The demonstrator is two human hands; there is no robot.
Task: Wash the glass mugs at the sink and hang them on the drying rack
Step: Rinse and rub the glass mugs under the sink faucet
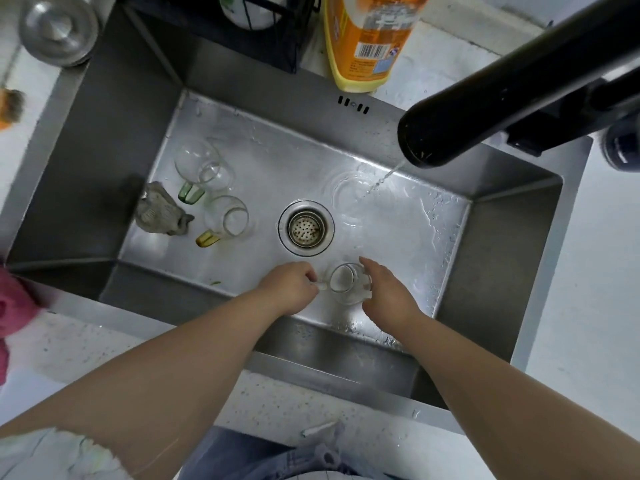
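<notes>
A clear glass mug (348,282) is held low in the steel sink (498,237), near its front wall. My left hand (289,285) pinches the mug's clear handle. Cupped around the mug's right side is my right hand (388,289). Two more glass mugs stand at the sink's left: one with a green handle (199,169) and one with a yellow handle (227,218). The black faucet (485,98) reaches in from the upper right, and a thin stream of water falls from it onto the sink floor, right of the drain (306,227).
A grey cloth (161,213) lies at the sink's left wall. An orange detergent bottle (367,39) stands behind the sink beside a black wire rack (221,26). A steel lid (57,27) rests on the counter at top left, a pink cloth (14,306) at left.
</notes>
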